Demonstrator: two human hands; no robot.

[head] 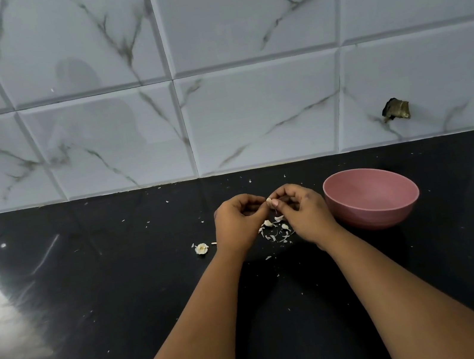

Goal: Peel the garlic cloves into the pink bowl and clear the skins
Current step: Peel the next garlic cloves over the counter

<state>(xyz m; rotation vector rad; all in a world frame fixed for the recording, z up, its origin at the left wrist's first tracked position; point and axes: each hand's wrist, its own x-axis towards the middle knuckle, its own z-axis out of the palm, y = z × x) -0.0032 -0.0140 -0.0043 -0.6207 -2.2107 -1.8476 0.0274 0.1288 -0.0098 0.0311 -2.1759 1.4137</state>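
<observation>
Head view is showing both hands, left (238, 221) and right (303, 209), pinching one clove (269, 201) above skins (275, 230) littering the tabletop (123, 292). Small, light, probably slippery; fingertips are gripping its ends. Bowl (372, 197) is sitting just right.

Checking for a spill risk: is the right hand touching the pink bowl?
Apart. The head view shows dark counter between the right hand and the pink bowl.
</observation>
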